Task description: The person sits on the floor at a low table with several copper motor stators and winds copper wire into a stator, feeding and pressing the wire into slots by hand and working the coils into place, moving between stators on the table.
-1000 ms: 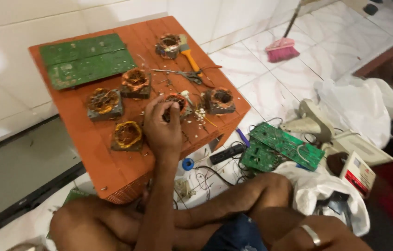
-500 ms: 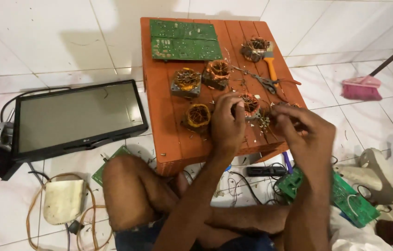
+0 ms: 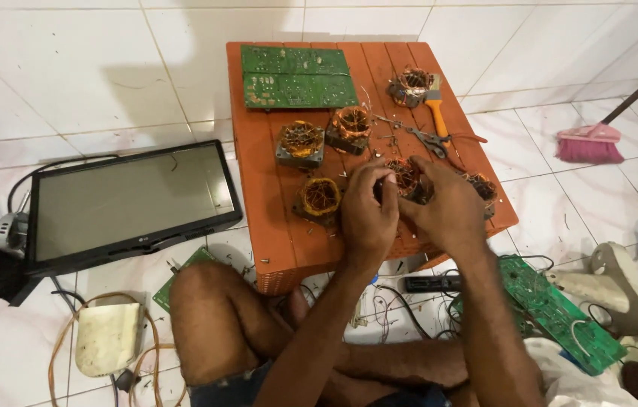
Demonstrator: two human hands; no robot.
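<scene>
Orange table (image 3: 266,226) with copper coils (image 3: 302,141)

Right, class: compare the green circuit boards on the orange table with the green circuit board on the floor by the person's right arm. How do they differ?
The circuit boards on the table lie flat and side by side at the far edge; the circuit board on the floor lies alone and skewed.
The table boards are bare on top; wires cross the floor board.
Both are green and rectangular.

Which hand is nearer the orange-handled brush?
Right. The right hand sits below the orange-handled brush, toward that side of the table; the left hand is farther left.
</scene>
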